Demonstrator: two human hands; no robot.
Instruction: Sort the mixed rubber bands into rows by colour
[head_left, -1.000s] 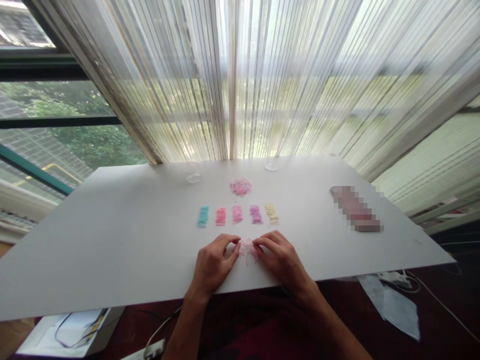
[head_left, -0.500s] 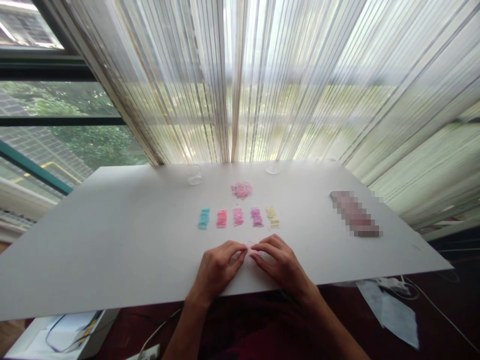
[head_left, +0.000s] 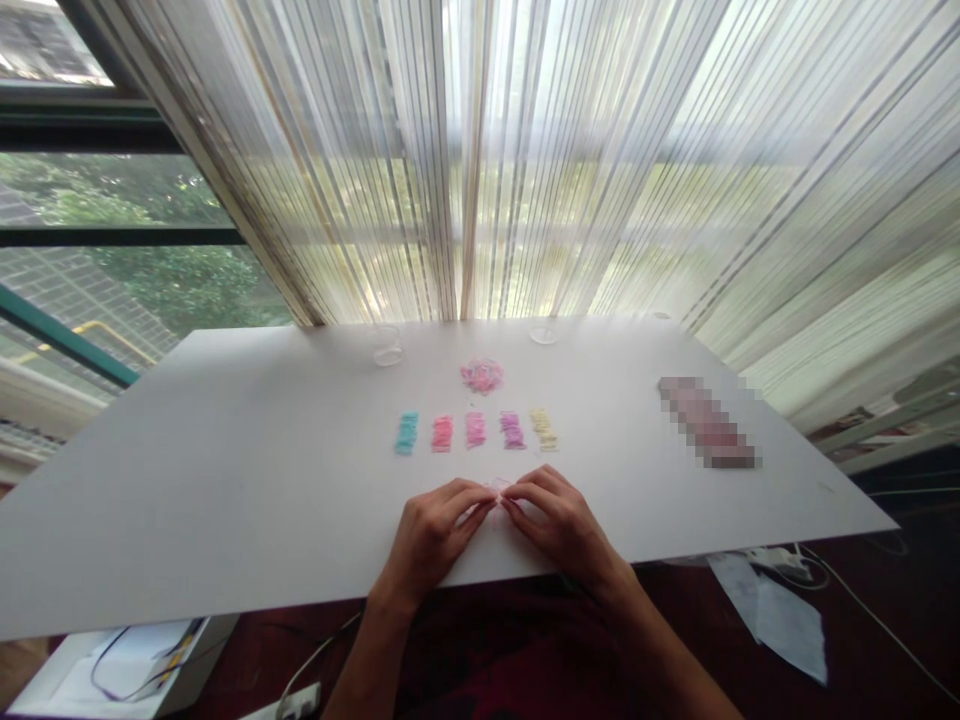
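Observation:
My left hand (head_left: 439,525) and my right hand (head_left: 555,515) meet fingertip to fingertip just above the near part of the white table (head_left: 247,480). Both have thumb and fingers pinched together on thin pink strands, which look like small elastic bands (head_left: 498,484); the fingertips hide part of them. Beyond the hands stand five neat columns of small bands: blue (head_left: 406,433), coral pink (head_left: 442,434), light pink (head_left: 475,430), purple (head_left: 512,431) and yellow (head_left: 544,430). Farther back lies a loose mixed pile of mostly pink bands (head_left: 482,376).
Two clear round containers (head_left: 388,355) stand near the far table edge. A blurred-out pinkish flat object (head_left: 707,422) lies at the right. String curtains (head_left: 570,160) hang behind the table. Below the front edge are a white box (head_left: 112,670), cables and a power strip.
My thumbs have come up against the fingers, so each pinch is tighter around the pink strands. The columns and the pile stay as they were; the view shifted slightly.

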